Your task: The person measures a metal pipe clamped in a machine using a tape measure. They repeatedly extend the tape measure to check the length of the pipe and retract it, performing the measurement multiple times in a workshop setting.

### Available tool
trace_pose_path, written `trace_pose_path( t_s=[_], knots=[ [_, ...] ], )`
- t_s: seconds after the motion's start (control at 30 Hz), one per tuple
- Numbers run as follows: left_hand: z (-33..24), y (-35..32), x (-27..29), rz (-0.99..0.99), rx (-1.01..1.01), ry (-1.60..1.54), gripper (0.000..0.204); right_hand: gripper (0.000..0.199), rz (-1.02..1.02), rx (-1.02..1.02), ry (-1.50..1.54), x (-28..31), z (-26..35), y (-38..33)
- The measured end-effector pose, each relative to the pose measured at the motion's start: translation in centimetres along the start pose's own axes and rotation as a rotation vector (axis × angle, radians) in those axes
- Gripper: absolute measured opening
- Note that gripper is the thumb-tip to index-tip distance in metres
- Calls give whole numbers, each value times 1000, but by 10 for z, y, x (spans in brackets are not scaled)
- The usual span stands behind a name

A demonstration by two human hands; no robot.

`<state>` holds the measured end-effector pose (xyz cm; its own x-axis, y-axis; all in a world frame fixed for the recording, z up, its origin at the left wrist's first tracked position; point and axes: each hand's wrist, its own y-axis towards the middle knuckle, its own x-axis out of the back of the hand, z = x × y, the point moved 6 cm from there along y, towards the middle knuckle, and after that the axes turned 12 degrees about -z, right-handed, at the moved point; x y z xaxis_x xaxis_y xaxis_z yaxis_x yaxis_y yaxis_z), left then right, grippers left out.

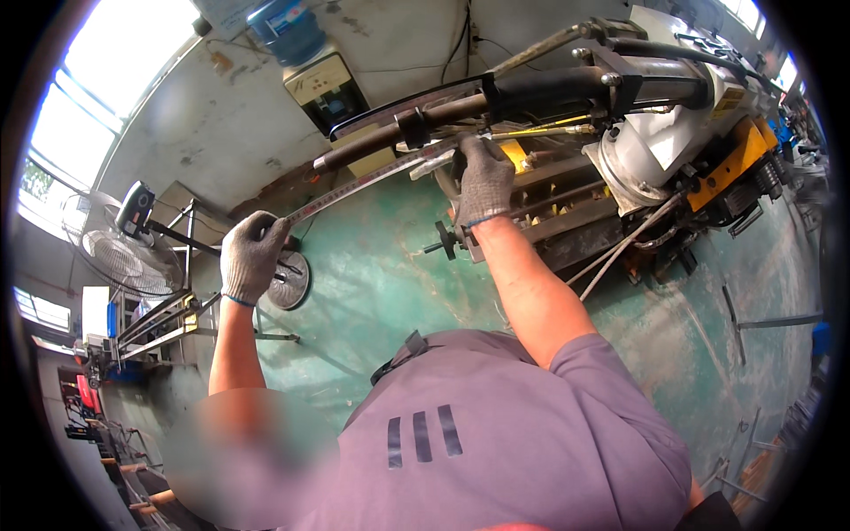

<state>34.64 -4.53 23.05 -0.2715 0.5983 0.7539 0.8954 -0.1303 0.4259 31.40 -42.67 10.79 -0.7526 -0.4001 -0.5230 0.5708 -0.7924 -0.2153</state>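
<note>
A tape measure blade (356, 187) is stretched between my two hands, alongside a dark round bar (365, 148) that juts out to the left from a large machine (651, 146). My left hand (248, 258), in a grey knitted glove, is closed on the left end of the blade, off the bar's free end. Near the machine, my right hand (485, 181) wears a matching glove and pinches the blade's other end. The right fingertips are partly hidden against the metal parts there, so whether they also touch the machine is unclear.
A water dispenser (326, 87) with a blue bottle (288, 31) stands by the wall beyond the bar. On the left are a fan (128, 257), a round stand base (289, 281) and a metal frame (164, 327). A handwheel (445, 241) sticks out below my right hand. Green floor (390, 265) lies beneath.
</note>
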Motion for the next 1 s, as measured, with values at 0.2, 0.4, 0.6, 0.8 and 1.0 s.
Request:
trace_pose_path(
  t_s=[0.2, 0.4, 0.6, 0.8, 1.0],
  knots=[
    [-4, 5, 1, -12, -27, 46, 34, 26, -1, 5, -12, -2, 8, -1],
    [-7, 8, 3, -14, -26, 87, 34, 25, 2, -67, 32, -1, 1, 3],
    [-3, 8, 2, -9, -25, 80, 34, 25, -19, -59, 10, 1, -2, 5],
    [10, 12, -1, -11, -24, 69, 33, 25, -41, -116, 35, -3, 0, -5],
    [-11, 12, -13, 12, -32, -4, 28, 25, 47, 26, -39, 14, -2, 18]
  ],
)
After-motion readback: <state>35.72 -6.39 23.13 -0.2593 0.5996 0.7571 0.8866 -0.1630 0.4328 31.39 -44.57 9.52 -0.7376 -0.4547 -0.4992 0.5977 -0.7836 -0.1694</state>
